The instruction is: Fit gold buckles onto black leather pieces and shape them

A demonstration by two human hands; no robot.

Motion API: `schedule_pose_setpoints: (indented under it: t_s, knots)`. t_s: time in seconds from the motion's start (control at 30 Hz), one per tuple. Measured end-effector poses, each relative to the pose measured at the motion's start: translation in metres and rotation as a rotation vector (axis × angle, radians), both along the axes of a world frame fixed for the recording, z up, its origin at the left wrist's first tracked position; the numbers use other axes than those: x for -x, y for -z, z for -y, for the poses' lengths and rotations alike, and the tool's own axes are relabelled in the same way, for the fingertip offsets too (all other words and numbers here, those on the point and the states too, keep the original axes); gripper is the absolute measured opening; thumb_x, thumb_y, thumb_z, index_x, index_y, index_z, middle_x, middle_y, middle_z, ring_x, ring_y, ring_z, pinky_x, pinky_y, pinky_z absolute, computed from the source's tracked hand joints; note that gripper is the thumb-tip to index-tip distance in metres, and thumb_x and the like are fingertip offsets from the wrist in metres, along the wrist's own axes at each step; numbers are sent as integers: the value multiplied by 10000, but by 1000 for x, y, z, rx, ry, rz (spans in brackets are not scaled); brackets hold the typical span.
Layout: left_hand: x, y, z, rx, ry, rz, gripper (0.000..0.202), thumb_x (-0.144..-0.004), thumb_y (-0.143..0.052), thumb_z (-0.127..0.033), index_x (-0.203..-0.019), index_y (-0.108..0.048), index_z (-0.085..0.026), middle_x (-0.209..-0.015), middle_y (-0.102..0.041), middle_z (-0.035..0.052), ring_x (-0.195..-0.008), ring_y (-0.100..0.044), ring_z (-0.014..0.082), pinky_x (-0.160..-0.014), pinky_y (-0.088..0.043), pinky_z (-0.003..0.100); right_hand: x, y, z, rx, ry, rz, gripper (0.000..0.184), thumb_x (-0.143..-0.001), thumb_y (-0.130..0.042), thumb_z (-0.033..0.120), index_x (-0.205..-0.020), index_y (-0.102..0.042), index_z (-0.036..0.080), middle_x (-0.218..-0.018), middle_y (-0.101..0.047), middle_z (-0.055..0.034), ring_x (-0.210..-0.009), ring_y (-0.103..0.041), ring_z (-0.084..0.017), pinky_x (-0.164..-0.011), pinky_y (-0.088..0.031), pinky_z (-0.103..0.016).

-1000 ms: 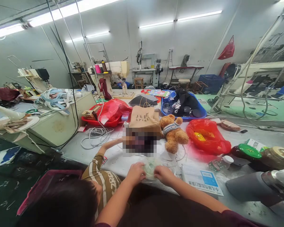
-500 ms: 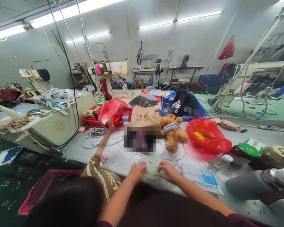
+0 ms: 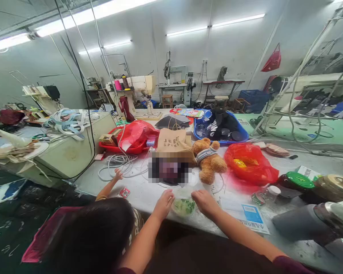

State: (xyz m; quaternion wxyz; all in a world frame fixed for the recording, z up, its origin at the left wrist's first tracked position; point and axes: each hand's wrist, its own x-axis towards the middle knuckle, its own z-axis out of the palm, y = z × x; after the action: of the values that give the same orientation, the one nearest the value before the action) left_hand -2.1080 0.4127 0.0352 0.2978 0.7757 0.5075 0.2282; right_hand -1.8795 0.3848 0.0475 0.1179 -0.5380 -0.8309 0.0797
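A small clear plastic bowl (image 3: 183, 207) with green and white food in it rests on the grey table near its front edge. My left hand (image 3: 164, 203) grips the bowl's left side, fingers curled. On the right side, my right hand (image 3: 205, 201) holds it the same way. A clear lid or film seems to lie just behind the bowl, too faint to make out. Another person with dark hair (image 3: 94, 236) and a striped shirt sits close at my left, one small hand (image 3: 118, 174) resting on the table by a white cable.
Behind the bowl are a brown teddy bear (image 3: 209, 160), a brown paper bag (image 3: 174, 142), red plastic bags (image 3: 250, 163) and a blue tub (image 3: 221, 131). Jars (image 3: 298, 183) and a printed leaflet (image 3: 250, 217) lie right. A coiled white cable (image 3: 120, 163) lies left. Sewing machines stand behind.
The clear cover that hid the bowl's contents is off; the green food now shows. Both my hands stay at the bowl. The neighbour's arm has drawn back from the red bag to the table.
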Motion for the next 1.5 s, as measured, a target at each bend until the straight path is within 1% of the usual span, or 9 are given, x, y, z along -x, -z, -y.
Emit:
schedule_pose_setpoints:
  t_s: [0.3,0.5,0.7,0.9,1.0,1.1,1.2,1.33,1.5]
  knots:
    - [-2,-10,-21,-129,-162,187,189,-909,-500,-297,-899,-603,-138,-1074,-608,72,-1063,-549,206,-939,-430,438,6,-24,-44,-109,0,-62,158,-910,-530,279,-966,-608,154,-956,-631,-34,-864,-607,-158,-784,-507,-365]
    - [-5,-7,-29,-98,-285,165,195,-902,-515,-297,-995,-593,-144,-1026,-618,65,-971,-583,194,-886,-461,416,19,-26,-62,29,103,-97,194,-911,-526,299,-1030,-599,163,-1042,-620,-51,-900,-605,-167,-795,-511,-375]
    - [2,-1,-21,-10,-411,37,282,-845,-543,-128,-1126,-519,-137,-1172,-552,96,-1090,-534,237,-920,-440,446,29,-29,-81,234,205,-112,264,-906,-538,302,-1130,-560,165,-1109,-600,-66,-917,-610,-178,-779,-525,-375]
    - [7,-2,11,103,-379,-117,273,-709,-497,59,-825,-565,-179,-1357,-422,104,-1198,-473,261,-977,-388,400,8,-24,-39,442,254,16,235,-903,-540,315,-1067,-585,152,-1039,-620,-53,-875,-615,-167,-762,-523,-367]
    - [9,3,24,183,-374,-161,307,-713,-487,81,-871,-585,-164,-1333,-456,104,-1145,-516,244,-958,-403,386,0,-15,-2,549,242,124,227,-890,-561,315,-1041,-595,149,-1016,-628,-49,-865,-618,-167,-764,-522,-371]
    - [11,8,27,251,-395,-179,244,-785,-541,5,-982,-584,-133,-1232,-533,96,-1077,-545,217,-929,-431,400,-2,-4,24,564,246,179,272,-878,-577,312,-1097,-572,150,-1085,-604,-64,-929,-603,-192,-798,-510,-400]
    - [9,9,24,298,-427,-172,80,-860,-560,-156,-924,-593,-123,-1043,-607,61,-956,-580,188,-865,-466,395,-1,4,34,540,253,175,273,-885,-562,306,-1111,-559,152,-1121,-584,-72,-960,-587,-200,-808,-497,-401]
    - [-2,7,24,327,-443,-123,200,-911,-504,-299,-854,-585,-126,-833,-612,17,-772,-591,144,-768,-485,344,4,12,39,546,171,122,250,-863,-581,346,-1023,-591,153,-1045,-608,-57,-941,-580,-196,-823,-470,-404]
    - [-5,12,27,405,-540,-158,219,-907,-510,-310,-803,-579,-131,-725,-584,-7,-667,-566,123,-678,-483,300,13,22,46,548,81,4,231,-823,-631,342,-956,-611,155,-1052,-611,-53,-980,-565,-201,-846,-454,-396]
